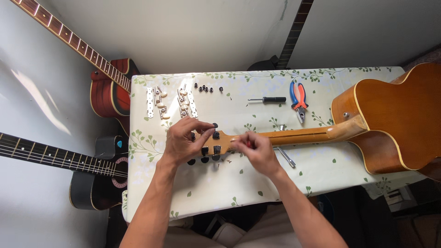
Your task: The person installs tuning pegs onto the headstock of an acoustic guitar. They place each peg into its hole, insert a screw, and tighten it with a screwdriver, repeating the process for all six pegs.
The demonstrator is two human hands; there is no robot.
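Item, nearest: your left hand [183, 140] is curling its fingers over the end of the guitar headstock [212, 143], pinching at one of the black tuner pegs [216, 135] on its far edge. Your right hand [255, 149] is closing on a small tool with a red grip, mostly hidden, pressing it at the headstock's neck side. The honey-coloured guitar is lying face down across the leaf-print tablecloth [257, 183], body [390, 119] to your right. By my reading, you are fitting or fastening a tuner; the next move is calling for steadying the peg while turning. A metal wrench [285, 157] is lying just beside your right hand. Farther: removed tuner strips [170, 103], small black bushings [205, 88], a screwdriver [268, 99], red-and-blue pliers [298, 100].
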